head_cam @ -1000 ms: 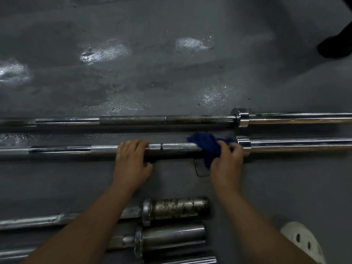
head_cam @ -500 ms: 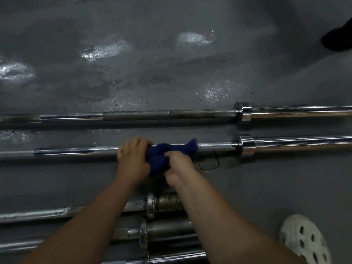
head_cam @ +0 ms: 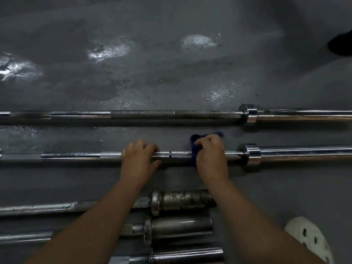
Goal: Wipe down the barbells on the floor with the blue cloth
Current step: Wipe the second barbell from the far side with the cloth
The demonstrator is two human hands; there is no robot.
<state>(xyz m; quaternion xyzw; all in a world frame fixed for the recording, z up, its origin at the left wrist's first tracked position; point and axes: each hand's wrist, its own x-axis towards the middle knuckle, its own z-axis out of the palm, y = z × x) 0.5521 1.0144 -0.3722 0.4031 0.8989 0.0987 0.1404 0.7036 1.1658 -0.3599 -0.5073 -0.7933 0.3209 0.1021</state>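
Blue cloth is bunched under the right grip, whose fingers curl over it and clamp it round the shaft of the middle barbell; a tuft shows past the knuckles toward twelve o'clock. At nine o'clock from it, a little apart on the same shaft, the left grip is closed over the knurled steel and holds the bar. The step in hand looks like rubbing the stretch between that grip and the collar, which sits near the cloth at three o'clock. To do it well: hold the bar firm on the left so it cannot roll, wrap the cloth fully round rather than only on top, run it right up against the collar, then turn the bar to reach the underside. A second barbell lies parallel at twelve o'clock, its shaft dull and spotted, likely not yet wiped. Toward six o'clock, between the forearms, three thick bar ends lie close together, the farthest one rust-flecked. Grey floor carries it all, with pale glistening patches at eleven and one o'clock that may be wet. A white perforated shoe shows at five o'clock; the room is dim.
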